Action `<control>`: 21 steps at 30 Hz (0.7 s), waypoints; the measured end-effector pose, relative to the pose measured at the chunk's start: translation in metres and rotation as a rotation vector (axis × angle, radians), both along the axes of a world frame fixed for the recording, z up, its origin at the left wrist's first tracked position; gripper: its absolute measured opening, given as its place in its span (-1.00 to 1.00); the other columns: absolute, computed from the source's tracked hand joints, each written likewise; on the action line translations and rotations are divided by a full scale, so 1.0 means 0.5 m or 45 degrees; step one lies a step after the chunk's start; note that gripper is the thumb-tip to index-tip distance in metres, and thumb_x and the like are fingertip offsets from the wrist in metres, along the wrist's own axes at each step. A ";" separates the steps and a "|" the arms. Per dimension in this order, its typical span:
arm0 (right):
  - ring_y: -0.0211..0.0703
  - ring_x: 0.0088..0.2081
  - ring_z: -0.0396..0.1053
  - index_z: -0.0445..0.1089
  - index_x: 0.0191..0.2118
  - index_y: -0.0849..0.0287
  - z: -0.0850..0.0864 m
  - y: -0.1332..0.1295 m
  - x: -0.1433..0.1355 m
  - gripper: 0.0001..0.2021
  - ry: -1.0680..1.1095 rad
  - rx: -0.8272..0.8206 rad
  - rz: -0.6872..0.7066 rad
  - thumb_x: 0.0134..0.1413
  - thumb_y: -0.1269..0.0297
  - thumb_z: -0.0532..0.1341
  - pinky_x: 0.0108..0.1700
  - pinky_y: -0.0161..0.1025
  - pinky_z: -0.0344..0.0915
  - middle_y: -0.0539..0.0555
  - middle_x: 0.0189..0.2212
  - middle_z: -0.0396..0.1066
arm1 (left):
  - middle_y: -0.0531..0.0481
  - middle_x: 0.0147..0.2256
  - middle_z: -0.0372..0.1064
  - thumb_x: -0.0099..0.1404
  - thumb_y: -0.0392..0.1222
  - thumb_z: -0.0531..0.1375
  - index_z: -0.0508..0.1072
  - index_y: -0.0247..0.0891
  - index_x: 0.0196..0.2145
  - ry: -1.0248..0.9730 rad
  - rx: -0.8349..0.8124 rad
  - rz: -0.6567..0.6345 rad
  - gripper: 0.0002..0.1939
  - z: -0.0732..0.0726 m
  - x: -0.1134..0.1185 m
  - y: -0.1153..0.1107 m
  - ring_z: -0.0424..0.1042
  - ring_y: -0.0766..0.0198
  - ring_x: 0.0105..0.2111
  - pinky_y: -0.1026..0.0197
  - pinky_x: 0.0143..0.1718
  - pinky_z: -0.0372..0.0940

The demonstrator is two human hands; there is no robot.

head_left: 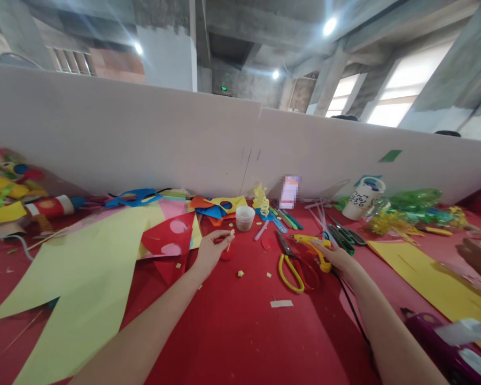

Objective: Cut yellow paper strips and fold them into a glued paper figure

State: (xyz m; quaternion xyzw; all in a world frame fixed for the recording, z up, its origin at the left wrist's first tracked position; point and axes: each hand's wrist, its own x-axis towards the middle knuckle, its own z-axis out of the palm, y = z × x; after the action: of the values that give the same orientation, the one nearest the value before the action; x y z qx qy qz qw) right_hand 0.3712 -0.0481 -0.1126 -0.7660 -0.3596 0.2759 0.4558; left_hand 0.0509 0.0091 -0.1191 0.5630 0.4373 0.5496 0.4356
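Observation:
My left hand (211, 250) pinches a small pale yellow paper piece (232, 233) between thumb and fingertips; a thin strip seems to hang below it. A yellow hot glue gun (310, 242) is gripped in my right hand (339, 259), its nozzle pointing left and its dark cord (350, 305) trailing toward me. Just beneath the glue gun lie yellow-handled scissors (291, 271). Between my hands, a small yellow paper star (240, 274) and a tiny paper scrap (269, 275) rest on the red table (232, 337). A small white cup (245, 218) stands beyond my left hand.
Large pale yellow paper (92, 272) spreads on the left beside red paper (168, 238). Green-handled scissors (344, 238), a white marked container (363, 199) and yellow sheets (428, 272) lie right. Another person's hand (479, 262) shows at the right edge. A white partition (144, 133) runs behind.

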 end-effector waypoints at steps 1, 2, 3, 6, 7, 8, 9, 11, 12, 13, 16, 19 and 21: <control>0.05 -0.51 0.39 0.20 -0.78 0.15 0.006 0.001 0.004 -0.68 -0.052 -0.054 -0.033 -0.32 0.21 0.35 -0.53 -0.17 0.30 0.14 -0.77 0.29 | -0.04 -0.38 0.52 -0.05 -0.13 0.28 0.53 -0.26 -0.40 0.001 0.002 0.000 -0.78 0.000 0.000 -0.001 0.45 0.19 -0.34 0.15 -0.20 0.31; 0.12 -0.43 0.40 0.16 -0.80 0.14 0.014 0.001 0.006 -0.64 -0.135 -0.116 -0.076 -0.35 0.19 0.36 -0.47 -0.12 0.30 0.17 -0.75 0.30 | -0.05 -0.36 0.52 -0.05 -0.14 0.28 0.53 -0.26 -0.38 0.002 0.004 0.000 -0.77 0.000 0.000 -0.002 0.45 0.18 -0.33 0.15 -0.20 0.31; 0.19 -0.35 0.40 0.13 -0.81 0.13 0.025 0.001 0.004 -0.62 -0.256 -0.176 -0.112 -0.37 0.17 0.36 -0.41 -0.08 0.30 0.20 -0.71 0.32 | -0.05 -0.35 0.52 -0.05 -0.14 0.28 0.53 -0.26 -0.37 0.004 0.007 0.001 -0.76 0.000 -0.001 -0.002 0.45 0.18 -0.32 0.14 -0.20 0.31; 0.23 -0.26 0.38 0.22 -0.73 0.16 0.061 0.000 -0.039 -0.68 -0.845 -0.287 -0.058 -0.26 0.13 0.31 -0.30 -0.02 0.26 0.30 -0.52 0.41 | -0.06 -0.35 0.52 -0.06 -0.15 0.28 0.53 -0.26 -0.37 0.009 0.015 0.008 -0.76 -0.003 -0.001 -0.002 0.45 0.18 -0.33 0.14 -0.21 0.32; 0.17 -0.29 0.40 0.28 -0.68 0.19 0.069 -0.001 -0.069 -0.73 -0.975 -0.221 0.066 -0.18 0.16 0.27 -0.30 -0.05 0.26 0.30 -0.49 0.42 | -0.06 -0.36 0.52 -0.05 -0.15 0.28 0.53 -0.27 -0.37 0.012 0.019 0.010 -0.76 -0.005 -0.001 -0.001 0.45 0.18 -0.33 0.15 -0.21 0.32; 0.08 -0.33 0.41 0.33 -0.61 0.20 0.074 -0.004 -0.104 -0.79 -1.006 -0.099 0.235 -0.10 0.21 0.23 -0.30 -0.10 0.27 0.24 -0.48 0.43 | -0.06 -0.37 0.52 -0.05 -0.14 0.28 0.53 -0.27 -0.38 0.015 0.022 0.012 -0.76 -0.006 -0.001 -0.001 0.45 0.18 -0.34 0.15 -0.22 0.32; -0.02 -0.37 0.41 0.37 -0.54 0.19 0.074 -0.007 -0.144 -0.85 -0.944 0.032 0.480 -0.05 0.25 0.19 -0.31 -0.16 0.28 0.16 -0.47 0.44 | -0.06 -0.37 0.51 -0.04 -0.14 0.28 0.52 -0.27 -0.37 0.017 0.028 0.011 -0.76 -0.008 -0.001 0.000 0.45 0.18 -0.34 0.16 -0.22 0.32; -0.15 -0.39 0.41 0.40 -0.41 0.18 0.064 -0.015 -0.226 -0.91 -0.701 0.229 0.899 0.00 0.31 0.17 -0.32 -0.26 0.30 0.08 -0.44 0.45 | -0.07 -0.36 0.51 -0.03 -0.13 0.27 0.52 -0.28 -0.37 0.024 0.041 0.002 -0.76 -0.011 -0.002 0.001 0.46 0.18 -0.33 0.16 -0.22 0.32; -0.17 -0.37 0.41 0.40 -0.32 0.18 0.055 -0.021 -0.263 -0.90 -0.628 0.294 1.001 0.01 0.34 0.16 -0.31 -0.28 0.31 0.08 -0.39 0.45 | -0.07 -0.35 0.51 -0.02 -0.13 0.26 0.52 -0.28 -0.37 0.029 0.048 -0.003 -0.76 -0.013 -0.002 0.002 0.45 0.18 -0.32 0.16 -0.21 0.31; -0.18 -0.37 0.40 0.39 -0.25 0.19 0.045 -0.027 -0.294 -0.85 -0.615 0.321 1.067 -0.02 0.39 0.18 -0.30 -0.28 0.31 0.09 -0.35 0.43 | -0.07 -0.34 0.51 -0.01 -0.12 0.26 0.52 -0.28 -0.37 0.033 0.054 -0.008 -0.77 -0.013 -0.003 0.002 0.45 0.18 -0.30 0.16 -0.20 0.31; -0.17 -0.38 0.37 0.41 -0.28 0.22 0.017 -0.039 -0.343 -0.85 -0.723 0.332 1.143 -0.03 0.46 0.18 -0.30 -0.25 0.31 0.11 -0.37 0.39 | -0.09 -0.32 0.51 0.01 -0.12 0.24 0.51 -0.28 -0.36 0.045 0.067 -0.014 -0.77 -0.013 -0.003 0.001 0.45 0.16 -0.28 0.15 -0.18 0.30; -0.21 -0.45 0.34 0.42 -0.41 0.23 0.000 -0.037 -0.339 -0.88 -0.685 0.314 1.167 -0.08 0.55 0.17 -0.36 -0.29 0.30 0.07 -0.45 0.35 | -0.10 -0.30 0.50 0.03 -0.12 0.23 0.51 -0.28 -0.35 0.046 0.074 -0.023 -0.76 -0.011 -0.003 -0.001 0.44 0.15 -0.26 0.14 -0.17 0.30; -0.23 -0.46 0.35 0.42 -0.40 0.21 -0.003 -0.030 -0.327 -0.86 -0.514 0.338 1.149 -0.10 0.55 0.17 -0.36 -0.31 0.31 0.05 -0.45 0.36 | -0.11 -0.28 0.50 0.03 -0.13 0.23 0.51 -0.28 -0.33 0.045 0.080 -0.031 -0.76 -0.011 -0.002 -0.001 0.44 0.16 -0.25 0.14 -0.16 0.29</control>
State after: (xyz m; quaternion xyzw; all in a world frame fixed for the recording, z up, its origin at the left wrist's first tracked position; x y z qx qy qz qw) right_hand 0.2076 -0.0630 -0.1142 -0.5081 -0.7673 0.2437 0.3060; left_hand 0.0501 0.0086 -0.1244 0.5913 0.4206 0.5477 0.4165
